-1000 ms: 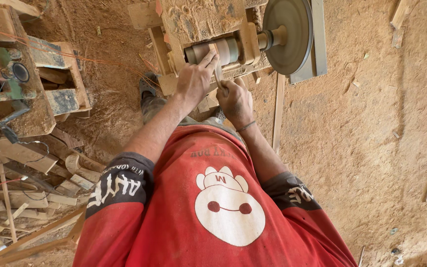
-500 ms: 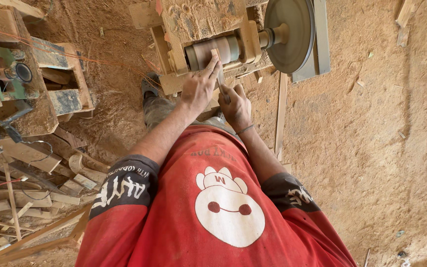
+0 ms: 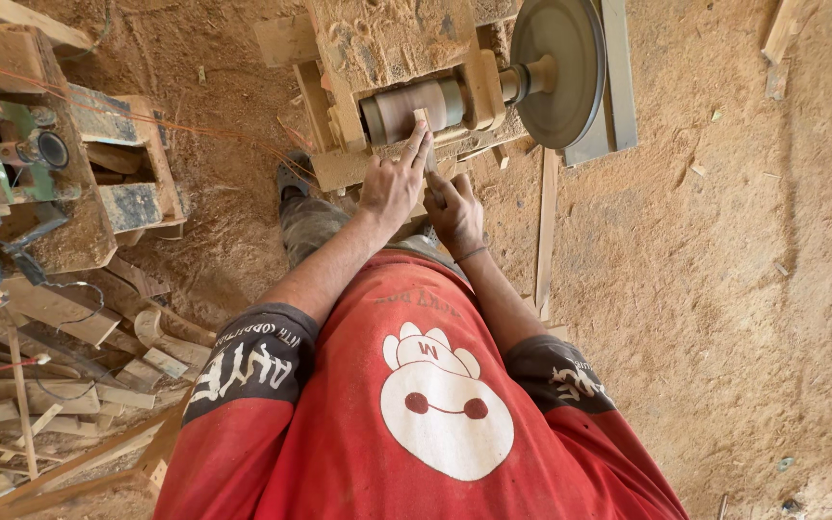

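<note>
Seen from the head camera, a person in a red shirt crouches on a sawdust-covered floor (image 3: 724, 289) before a wooden sanding machine (image 3: 387, 58), pressing a small strip of wood (image 3: 427, 144) against its brown sanding drum (image 3: 414, 108). The left hand (image 3: 392, 183) pinches the strip with fingers extended toward the drum, while the right hand (image 3: 455, 207), just beside it and touching the strip's lower end, is clenched around it. A grey round disc (image 3: 556, 67) sits on the same shaft to the right, and offcuts of wood (image 3: 69, 385) lie piled at the left.
</note>
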